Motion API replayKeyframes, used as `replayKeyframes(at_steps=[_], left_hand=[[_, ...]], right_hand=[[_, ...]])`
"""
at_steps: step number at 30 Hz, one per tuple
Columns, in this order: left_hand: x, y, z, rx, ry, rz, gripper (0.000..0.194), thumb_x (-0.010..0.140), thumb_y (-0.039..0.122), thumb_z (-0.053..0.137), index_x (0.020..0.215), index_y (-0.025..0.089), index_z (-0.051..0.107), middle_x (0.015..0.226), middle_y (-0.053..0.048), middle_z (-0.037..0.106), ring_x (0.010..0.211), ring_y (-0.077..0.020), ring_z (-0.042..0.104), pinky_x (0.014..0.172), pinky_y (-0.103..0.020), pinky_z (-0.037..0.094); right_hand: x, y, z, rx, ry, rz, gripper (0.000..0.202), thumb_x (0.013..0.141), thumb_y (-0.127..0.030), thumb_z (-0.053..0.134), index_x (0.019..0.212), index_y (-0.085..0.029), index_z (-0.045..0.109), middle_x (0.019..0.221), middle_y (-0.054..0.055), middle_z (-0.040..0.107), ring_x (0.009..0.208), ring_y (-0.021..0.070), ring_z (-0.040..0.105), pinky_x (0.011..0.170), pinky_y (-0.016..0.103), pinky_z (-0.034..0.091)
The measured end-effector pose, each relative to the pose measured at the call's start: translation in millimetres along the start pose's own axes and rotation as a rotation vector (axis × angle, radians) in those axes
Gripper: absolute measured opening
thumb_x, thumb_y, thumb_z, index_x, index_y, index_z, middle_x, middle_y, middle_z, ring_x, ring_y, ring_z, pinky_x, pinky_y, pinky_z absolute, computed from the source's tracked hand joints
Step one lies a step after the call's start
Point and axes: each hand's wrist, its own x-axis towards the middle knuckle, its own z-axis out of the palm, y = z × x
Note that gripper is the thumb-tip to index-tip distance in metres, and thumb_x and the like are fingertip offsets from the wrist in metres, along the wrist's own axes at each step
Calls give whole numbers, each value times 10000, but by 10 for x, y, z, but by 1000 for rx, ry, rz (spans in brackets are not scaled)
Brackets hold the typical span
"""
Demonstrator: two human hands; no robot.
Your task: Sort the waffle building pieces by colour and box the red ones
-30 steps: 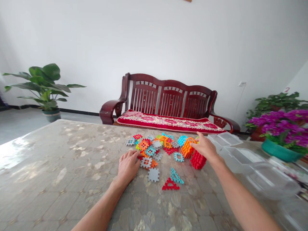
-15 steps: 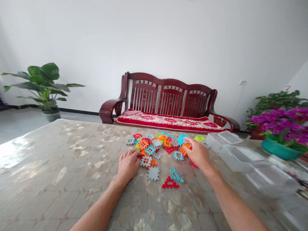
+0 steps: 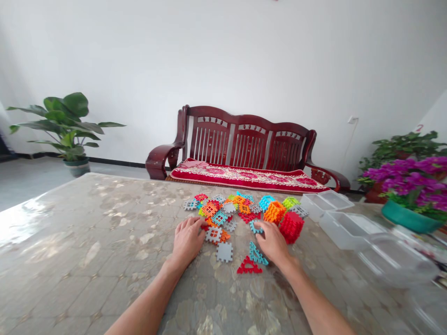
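My right hand [image 3: 273, 241] has its thumb and fingers at the edge of a light-blue square frame tile [image 3: 255, 226], covering its right side. My left hand [image 3: 189, 237] rests palm down at the left edge of a loose pile of interlocking plastic tiles, its fingertips near a grey window tile [image 3: 213, 234]. Closer to me lie a plain grey square tile [image 3: 224, 252], a blue triangle tile [image 3: 257, 254] and a red triangle tile [image 3: 249, 265]. Beyond my right hand stand an orange stack [image 3: 274, 212] and a red stack [image 3: 292, 227] of tiles.
Blue [image 3: 267, 203] and green [image 3: 290, 202] stacks sit farther back, beside grey tiles [image 3: 299, 211]. Clear plastic containers [image 3: 344, 230] line the table's right side, near a teal flowerpot [image 3: 408, 219]. A wooden bench [image 3: 249, 139] stands behind the patterned table [image 3: 115, 232].
My right hand has left the orange stack and come nearer to me, onto the blue square frame tile, which has shifted slightly left. The red stack is uncovered. My left hand stays in place.
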Motion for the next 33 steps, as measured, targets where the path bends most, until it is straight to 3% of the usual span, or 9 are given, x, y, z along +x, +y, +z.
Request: replayKeyframes(at_steps=[5, 10, 13, 18, 23, 33], left_hand=[[0, 2, -1, -1, -1, 0, 294, 812, 218, 502, 1027, 303, 684, 1239, -12, 624, 1192, -224, 509, 1030, -400, 325], [-4, 8, -11, 0, 0, 5, 291, 811, 215, 501, 1021, 299, 683, 1236, -13, 626, 1182, -221, 516, 1024, -398, 330], [-6, 16, -15, 0, 0, 1, 286, 812, 217, 502, 1018, 296, 684, 1234, -16, 627, 1178, -221, 520, 1025, -397, 330], [-7, 8, -2, 10, 11, 10, 285, 813, 223, 506, 1017, 303, 687, 1224, -14, 630, 1184, -224, 514, 1027, -396, 331], [-5, 6, 5, 15, 12, 5, 292, 806, 216, 506, 1018, 306, 685, 1225, -9, 629, 1168, -221, 526, 1025, -391, 335], [-4, -4, 12, 3, 21, 8, 295, 802, 209, 506, 1013, 303, 689, 1215, -11, 632, 1169, -223, 526, 1024, -396, 334]], right_hand=[[2, -38, 44, -96, 38, 63, 399, 820, -331, 584, 1189, -181, 617, 1175, 89, 641, 1099, 249, 550, 976, 345, 398], [48, -43, 70, -73, -5, 21, 229, 812, -215, 552, 1008, -203, 670, 1074, 70, 651, 1035, 196, 581, 932, 273, 409], [73, -57, 70, -75, 4, 28, 296, 818, -218, 537, 1095, -199, 639, 1100, 76, 645, 1063, 197, 575, 935, 273, 403], [144, -156, 77, -195, -44, 87, 522, 820, -403, 568, 1266, -133, 543, 1176, 160, 623, 1129, 291, 544, 940, 370, 400], [203, -189, 78, -180, -109, 54, 503, 804, -269, 552, 1297, -180, 513, 1192, 119, 638, 1118, 244, 565, 920, 325, 401], [248, -234, 46, -235, -123, -18, 506, 783, -266, 564, 1274, -153, 523, 1145, 135, 669, 1054, 256, 617, 875, 323, 431]])
